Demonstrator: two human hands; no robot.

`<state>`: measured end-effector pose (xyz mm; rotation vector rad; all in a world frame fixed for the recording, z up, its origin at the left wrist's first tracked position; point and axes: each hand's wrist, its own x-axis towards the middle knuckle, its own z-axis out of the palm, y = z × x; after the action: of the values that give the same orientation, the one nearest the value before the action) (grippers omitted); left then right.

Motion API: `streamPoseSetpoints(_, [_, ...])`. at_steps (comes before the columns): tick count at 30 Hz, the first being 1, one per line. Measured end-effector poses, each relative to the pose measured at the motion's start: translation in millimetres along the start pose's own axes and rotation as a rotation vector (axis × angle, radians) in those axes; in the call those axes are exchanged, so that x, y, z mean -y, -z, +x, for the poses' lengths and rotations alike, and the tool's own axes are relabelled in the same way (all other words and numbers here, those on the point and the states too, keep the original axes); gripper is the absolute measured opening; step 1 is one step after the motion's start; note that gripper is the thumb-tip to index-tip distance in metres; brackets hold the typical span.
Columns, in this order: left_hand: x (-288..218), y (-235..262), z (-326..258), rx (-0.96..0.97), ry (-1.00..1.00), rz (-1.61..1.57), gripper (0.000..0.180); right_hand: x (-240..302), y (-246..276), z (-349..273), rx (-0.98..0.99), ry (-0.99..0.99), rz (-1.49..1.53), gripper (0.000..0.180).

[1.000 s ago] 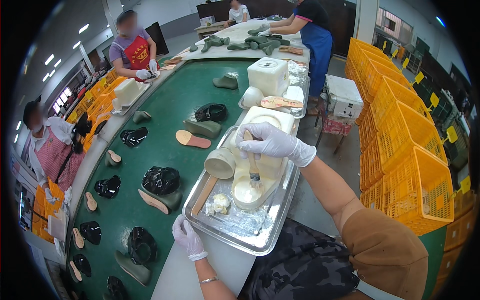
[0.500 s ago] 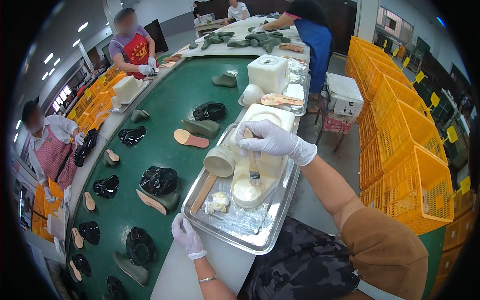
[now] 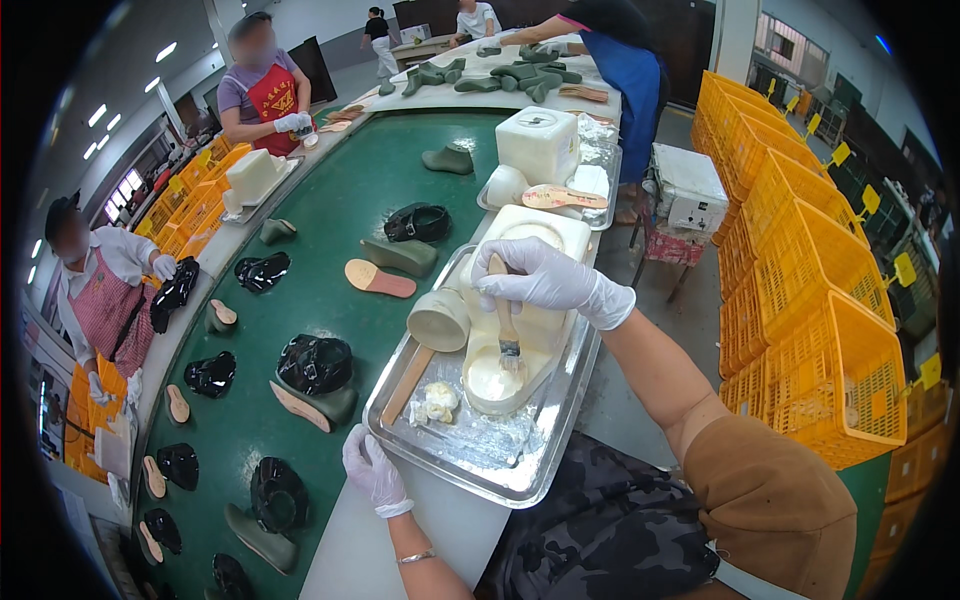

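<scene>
My right hand, in a white glove, is closed around the wooden handle of a flat brush. The bristles point down into the round mouth of a cream-white plastic dispenser, which holds whitish liquid. The dispenser lies on a shiny metal tray. Next to it on the tray are a white cup tipped on its side, a flat wooden strip and a crumpled whitish lump. My left hand, also gloved, rests by the tray's near left corner, fingers extended and holding nothing.
On the green belt to the left are several black glossy shoe uppers, dark green shoe lasts and tan insoles. Another dispenser stands beyond mine. Yellow crates line the right. Co-workers stand across and at the far end.
My hands and the brush stay almost still. The co-worker in the red apron has shifted their hands, the far one in blue reaches further left, and a person at the back comes into fuller view.
</scene>
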<state>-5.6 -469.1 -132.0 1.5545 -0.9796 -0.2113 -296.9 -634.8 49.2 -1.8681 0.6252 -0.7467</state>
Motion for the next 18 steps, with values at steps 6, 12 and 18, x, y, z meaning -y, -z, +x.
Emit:
streamPoseSetpoints(6, [-3.5,-0.6,-0.3,0.002,0.007,-0.03,0.017,0.8,0.3,-0.1,0.008,0.0,0.012,0.01])
streamPoseSetpoints(12, [-5.9,0.1,0.0,0.004,0.02,-0.011,0.017,1.7,-0.3,-0.5,0.004,-0.005,0.017,0.01])
streamPoseSetpoints(18, [-7.0,-0.2,-0.7,0.01,0.02,-0.022,0.017,1.4,-0.1,-1.2,0.001,-0.008,0.01,0.01])
